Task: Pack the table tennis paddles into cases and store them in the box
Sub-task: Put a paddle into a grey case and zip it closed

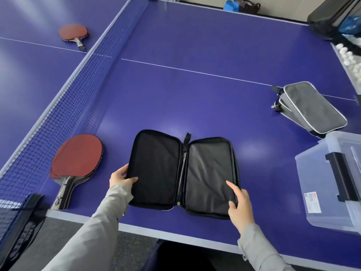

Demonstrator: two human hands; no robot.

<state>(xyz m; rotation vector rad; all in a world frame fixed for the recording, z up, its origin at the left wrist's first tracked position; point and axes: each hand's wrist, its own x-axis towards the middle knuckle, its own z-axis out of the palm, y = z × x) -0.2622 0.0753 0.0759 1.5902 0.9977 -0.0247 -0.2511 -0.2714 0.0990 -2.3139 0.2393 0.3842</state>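
A black zip case (182, 173) lies unzipped and spread flat near the table's front edge, with nothing inside. My left hand (121, 178) grips its left flap at the edge. My right hand (239, 204) grips the right flap's lower corner. Left of the case, beside the net, two red paddles (77, 157) are stacked with handles toward me. A third red paddle (73, 32) lies beyond the net at the far left. Grey closed cases (310, 106) are stacked at the right. The clear plastic box (324, 184) with a black latch stands at the right edge.
The net (78, 87) runs diagonally across the blue table (195, 85), its black clamp post (21, 218) at the near left. White balls in a tray (349, 55) and dark bags (328, 18) sit at the far right. The table's front edge passes under my forearms.
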